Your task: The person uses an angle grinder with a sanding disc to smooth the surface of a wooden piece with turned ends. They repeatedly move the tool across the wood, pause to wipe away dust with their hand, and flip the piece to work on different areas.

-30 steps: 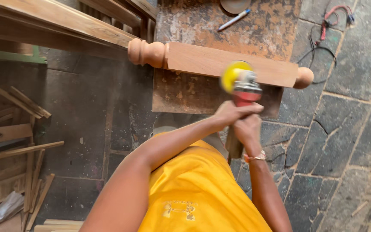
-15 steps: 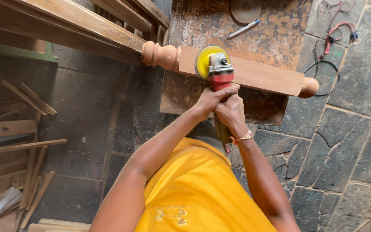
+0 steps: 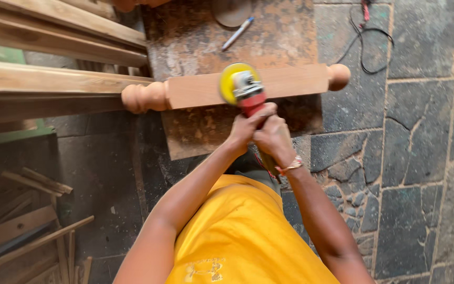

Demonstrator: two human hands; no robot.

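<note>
Head view: both hands clamped on grinder (image 3: pixel 248 94) at frame centre; left hand (image 3: pixel 245 129) wraps red body, right hand (image 3: pixel 275 138) just behind it, fingers curled tight round rear grip. Yellow disc (image 3: pixel 230 81) rests against flat face of post (image 3: pixel 237 88), which lies across upper middle on board (image 3: pixel 206 126). Turned knobs at both post ends.

Judgement: grinder compact, rigid, likely kicks and vibrates; two-handed hold on body suits. Post solid wood, heavy, stiff; grasp square mid-section, not knobs.

Pen (image 3: pixel 237 33) upper centre; timber (image 3: pixel 53 84) upper left.
</note>
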